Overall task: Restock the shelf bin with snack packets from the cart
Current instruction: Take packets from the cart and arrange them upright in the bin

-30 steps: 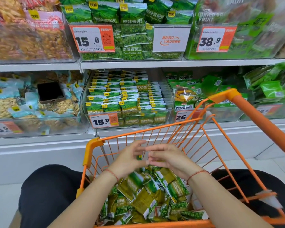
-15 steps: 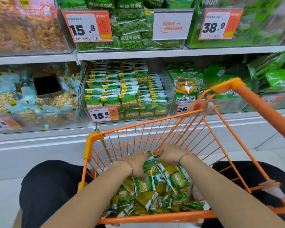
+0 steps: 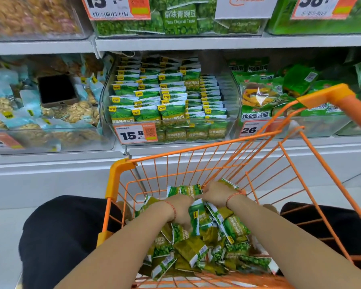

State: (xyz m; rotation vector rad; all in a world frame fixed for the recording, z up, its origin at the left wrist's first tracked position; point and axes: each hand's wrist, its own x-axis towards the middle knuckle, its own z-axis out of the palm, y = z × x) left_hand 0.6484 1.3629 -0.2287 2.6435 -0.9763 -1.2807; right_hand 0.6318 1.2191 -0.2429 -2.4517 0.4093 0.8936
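Both my hands are down in the orange wire cart (image 3: 121, 170), buried in a heap of small green pea snack packets (image 3: 198, 245). My left hand (image 3: 180, 207) curls down into the heap with its fingers around packets. My right hand (image 3: 216, 193) grips packets at the far side of the heap, and a few packets (image 3: 184, 189) stick up between the two hands. Straight ahead on the lower shelf stands the clear shelf bin (image 3: 229, 130) with a 15.8 price tag, filled with neat rows of the same green packets (image 3: 158, 101).
A clear bin of pale blue nut packets (image 3: 50, 113) with a dark phone (image 3: 57, 89) lying on top stands to the left. Bins of other green snacks (image 3: 279, 94) stand to the right and on the upper shelf (image 3: 175, 43). The cart's orange handle bar (image 3: 354, 109) rises at right.
My hands dropped from above the heap into it and closed on packets. The view has moved closer to the shelf and lower.
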